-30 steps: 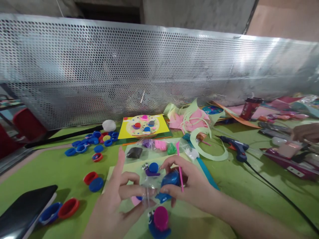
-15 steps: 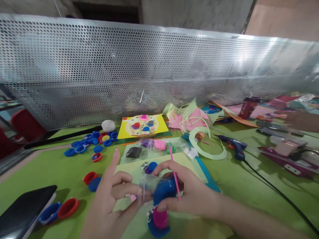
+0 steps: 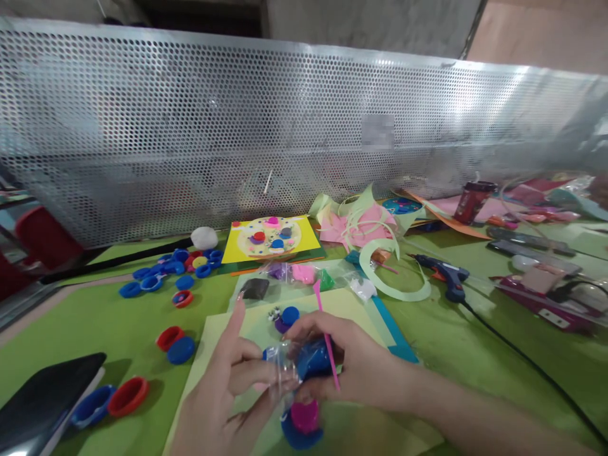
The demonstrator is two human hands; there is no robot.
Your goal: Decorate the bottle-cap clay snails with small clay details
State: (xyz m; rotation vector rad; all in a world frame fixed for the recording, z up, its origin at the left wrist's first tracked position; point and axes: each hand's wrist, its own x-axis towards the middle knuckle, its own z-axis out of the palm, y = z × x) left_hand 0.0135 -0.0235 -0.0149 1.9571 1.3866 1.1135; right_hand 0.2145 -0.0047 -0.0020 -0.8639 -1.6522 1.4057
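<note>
A clear plastic bag with a lump of blue clay [image 3: 313, 359] is held between my two hands over pale yellow paper [image 3: 209, 332]. My left hand [image 3: 232, 380] pinches the bag's crumpled end, its index finger raised. Curled round the clay end is my right hand [image 3: 356, 354], which also keeps a thin pink plastic tool [image 3: 327, 335] against its fingers. Just beneath the hands lies a blue clay piece with a magenta cap [image 3: 304, 416], partly covered. Beyond them sits a blue cap on purple clay [image 3: 289, 316] with small white-and-black bits beside it.
Blue and red bottle caps [image 3: 178, 263] lie at left, near a dark phone [image 3: 47, 405]. Behind are bagged clays [image 3: 304, 273] and a decorated yellow card [image 3: 308, 234]. A glue gun [image 3: 446, 275] with its cord lies right. A perforated metal panel [image 3: 285, 126] borders the table.
My left hand has shifted slightly right, closer to my right hand, and the bag's plastic is more bunched between them. The pink tool has tilted and moved a little left.
</note>
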